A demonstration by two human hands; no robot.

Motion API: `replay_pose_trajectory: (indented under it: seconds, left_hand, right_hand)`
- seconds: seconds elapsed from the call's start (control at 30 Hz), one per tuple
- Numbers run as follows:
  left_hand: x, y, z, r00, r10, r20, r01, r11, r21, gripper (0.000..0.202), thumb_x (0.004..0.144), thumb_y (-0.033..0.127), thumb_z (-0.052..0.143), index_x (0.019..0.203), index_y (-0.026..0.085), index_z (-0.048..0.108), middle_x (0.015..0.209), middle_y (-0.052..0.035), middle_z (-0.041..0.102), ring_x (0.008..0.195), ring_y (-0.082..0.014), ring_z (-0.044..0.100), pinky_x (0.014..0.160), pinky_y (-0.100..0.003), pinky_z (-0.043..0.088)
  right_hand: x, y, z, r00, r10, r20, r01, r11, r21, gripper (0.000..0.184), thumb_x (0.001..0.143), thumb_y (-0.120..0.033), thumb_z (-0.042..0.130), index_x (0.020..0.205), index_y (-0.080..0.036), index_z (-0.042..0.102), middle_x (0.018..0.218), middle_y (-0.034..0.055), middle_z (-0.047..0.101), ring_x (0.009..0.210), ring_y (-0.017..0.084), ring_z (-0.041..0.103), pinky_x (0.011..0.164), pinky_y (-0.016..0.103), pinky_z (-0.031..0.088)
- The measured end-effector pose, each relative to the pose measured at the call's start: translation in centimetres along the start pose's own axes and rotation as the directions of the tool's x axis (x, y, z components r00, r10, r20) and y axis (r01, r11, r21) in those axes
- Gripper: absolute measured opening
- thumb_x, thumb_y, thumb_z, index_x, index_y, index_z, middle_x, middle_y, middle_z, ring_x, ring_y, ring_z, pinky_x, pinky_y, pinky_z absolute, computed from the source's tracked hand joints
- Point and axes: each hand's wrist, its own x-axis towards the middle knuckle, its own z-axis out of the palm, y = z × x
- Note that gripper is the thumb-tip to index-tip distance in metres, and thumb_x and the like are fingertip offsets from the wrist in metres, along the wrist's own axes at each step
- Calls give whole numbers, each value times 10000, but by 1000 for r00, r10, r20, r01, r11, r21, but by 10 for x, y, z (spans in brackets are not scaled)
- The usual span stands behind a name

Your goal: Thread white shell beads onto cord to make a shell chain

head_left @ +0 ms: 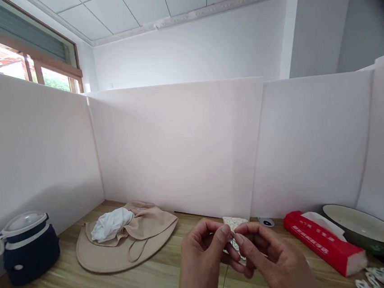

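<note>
My left hand (207, 255) and my right hand (270, 256) are raised close together above the wooden table. Thumb and forefinger are pinched on each, and the fingertips nearly meet. A short, thin dark line shows between them, too fine to name; whatever the pinches hold is hidden. Just behind the fingers lies a cream, bumpy-textured piece (235, 221) that looks knitted or crocheted, partly covered by my hands. Whether either hand touches it I cannot tell.
On the left are a dark blue lidded container (31, 254) and a beige sun hat (97, 261) with white cloth (111, 224) on it. To the right are a red tissue pack (319, 242), an oval dish (363, 227) and white cord (378, 278). White panels (179, 149) enclose the table.
</note>
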Motion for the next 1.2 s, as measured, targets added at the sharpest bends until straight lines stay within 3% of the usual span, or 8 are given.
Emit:
replay_pose_trajectory:
  seconds: [0.3,0.47,0.67,0.87,1.0,1.2]
  left_hand:
    - [-1,1,0,997,-79,-11,78,996,-51,246,770,325,686,700,101,612,512,-6,601,436,-100,548,459,-227,499]
    - [-2,5,3,991,-131,22,133,978,-161,210,724,267,733,820,89,676,654,-50,674,593,-137,638,617,-264,544]
    - [0,6,-1,987,-162,-14,159,982,-98,373,633,297,811,923,93,693,751,-100,731,647,-174,679,685,-299,549]
    - [-1,9,-2,974,-228,-3,227,970,-84,404,686,309,767,1007,74,699,808,-146,748,661,-178,695,732,-304,547]
    - [-2,10,-1,983,-184,-13,183,981,-63,371,673,289,778,972,78,718,843,-146,745,789,-221,697,742,-309,550]
    - [-1,8,-3,993,-117,11,117,993,-22,366,659,333,788,932,95,736,755,-118,736,682,-190,672,659,-296,557]
  right_hand:
    - [0,0,-1,997,-40,-71,35,996,-80,274,679,-478,713,716,-207,688,651,-7,666,521,116,550,469,178,473]
    - [0,-6,-4,992,-39,-122,28,995,-94,298,677,-486,711,750,-199,682,664,-2,679,551,134,580,497,195,491]
    - [-1,-11,-3,986,-53,-160,39,995,-91,308,669,-506,702,723,-205,669,597,-27,646,504,113,559,493,179,495]
    - [-1,-14,-3,979,-75,-191,58,994,-91,295,653,-504,714,688,-214,670,529,-38,608,481,115,545,467,169,489]
    - [-1,-16,-4,977,-88,-195,68,992,-108,293,665,-499,700,688,-209,666,565,-27,627,495,126,552,472,185,496]
    - [-3,-15,-3,983,-89,-159,68,989,-129,272,678,-482,699,704,-214,661,616,-27,640,501,126,568,487,190,499]
